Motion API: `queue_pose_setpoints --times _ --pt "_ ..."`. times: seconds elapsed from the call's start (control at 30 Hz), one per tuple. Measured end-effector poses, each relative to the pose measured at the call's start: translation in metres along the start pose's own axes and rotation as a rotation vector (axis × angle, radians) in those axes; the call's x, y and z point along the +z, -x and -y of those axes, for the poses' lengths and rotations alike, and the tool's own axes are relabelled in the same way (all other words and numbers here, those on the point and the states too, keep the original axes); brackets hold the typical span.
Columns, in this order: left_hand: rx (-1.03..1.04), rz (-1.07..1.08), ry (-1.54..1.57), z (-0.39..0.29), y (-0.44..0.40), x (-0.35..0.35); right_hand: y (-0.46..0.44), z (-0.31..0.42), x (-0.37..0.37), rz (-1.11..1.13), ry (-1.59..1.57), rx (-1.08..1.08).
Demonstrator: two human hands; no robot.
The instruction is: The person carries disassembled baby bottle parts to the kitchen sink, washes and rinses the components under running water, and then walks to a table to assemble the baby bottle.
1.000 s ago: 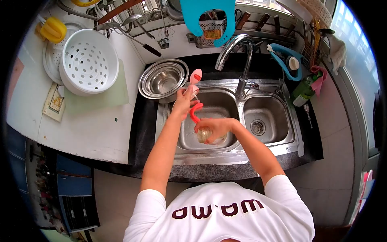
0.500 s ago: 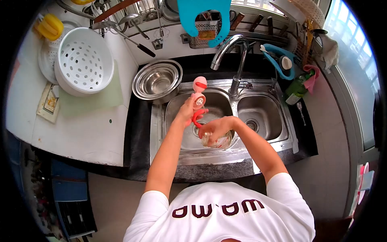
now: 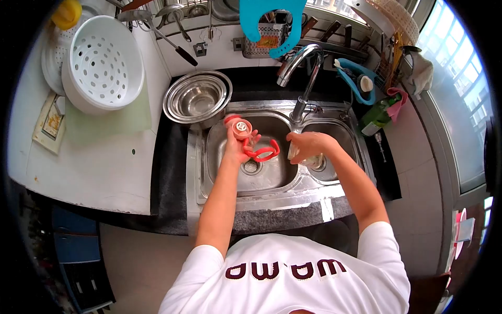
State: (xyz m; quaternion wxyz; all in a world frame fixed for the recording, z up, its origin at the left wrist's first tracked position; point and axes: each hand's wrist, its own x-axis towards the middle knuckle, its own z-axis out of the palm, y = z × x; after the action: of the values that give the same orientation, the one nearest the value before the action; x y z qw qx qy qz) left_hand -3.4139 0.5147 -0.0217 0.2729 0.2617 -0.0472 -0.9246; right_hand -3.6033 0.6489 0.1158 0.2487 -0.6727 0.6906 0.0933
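Over the left sink basin (image 3: pixel 219 152), my left hand (image 3: pixel 237 147) is closed around a pink sippy-cup lid (image 3: pixel 241 129) with a white piece in its round underside. A curved red handle (image 3: pixel 266 152) hangs from the same hand, to its right. My right hand (image 3: pixel 312 143) grips a clear bottle (image 3: pixel 312 161) from above, near the divider between the basins. Fingers and wrist hide most of the bottle. A gap separates my two hands.
A chrome faucet (image 3: pixel 300 94) rises behind the basins. Nested steel bowls (image 3: pixel 196 99) stand at the left, near a white strainer basket (image 3: pixel 104 63). On the right are a green bottle (image 3: pixel 374 120) and a blue basket (image 3: pixel 355 81). A blue silicone bib (image 3: pixel 250 21) hangs above.
My right hand has carried the clear bottle rightward, away from my left hand. The pink lid in my left hand has tipped and moved slightly left, with the red handle swung outward.
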Motion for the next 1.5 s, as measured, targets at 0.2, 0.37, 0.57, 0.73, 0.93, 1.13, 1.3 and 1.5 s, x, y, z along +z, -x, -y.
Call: queue_pose_setpoints --times 0.2,0.37,0.57,0.73,0.93,1.13,1.3,1.5 --pt "0.112 -0.083 0.018 0.013 -0.006 -0.01 -0.038 0.005 0.015 -0.004 0.591 0.024" --pt "0.148 -0.038 0.013 0.012 -0.003 -0.016 -0.045 0.006 0.013 -0.022 0.673 -0.043" --pt "0.168 0.045 -0.17 -0.001 0.021 -0.008 0.019 0.023 -0.084 -0.174 -0.075 -0.175" --pt "0.104 0.042 -0.322 -0.006 0.028 -0.006 -0.043 -0.023 0.03 0.263 -0.096 -0.002" --pt "0.154 0.019 -0.486 -0.004 0.04 0.001 -0.034 -0.039 0.005 0.054 -0.065 -0.039" --pt "0.132 0.069 -0.5 0.003 0.036 0.008 0.002 -0.049 -0.012 -0.091 -1.534 -0.728" --pt "0.353 0.011 -0.962 -0.001 0.039 0.026 -0.04 -0.052 0.068 -0.096 -0.206 -0.008" --pt "0.675 0.06 -1.414 -0.006 0.054 0.058 -0.026 -0.049 0.078 -0.16 -0.292 -0.073"
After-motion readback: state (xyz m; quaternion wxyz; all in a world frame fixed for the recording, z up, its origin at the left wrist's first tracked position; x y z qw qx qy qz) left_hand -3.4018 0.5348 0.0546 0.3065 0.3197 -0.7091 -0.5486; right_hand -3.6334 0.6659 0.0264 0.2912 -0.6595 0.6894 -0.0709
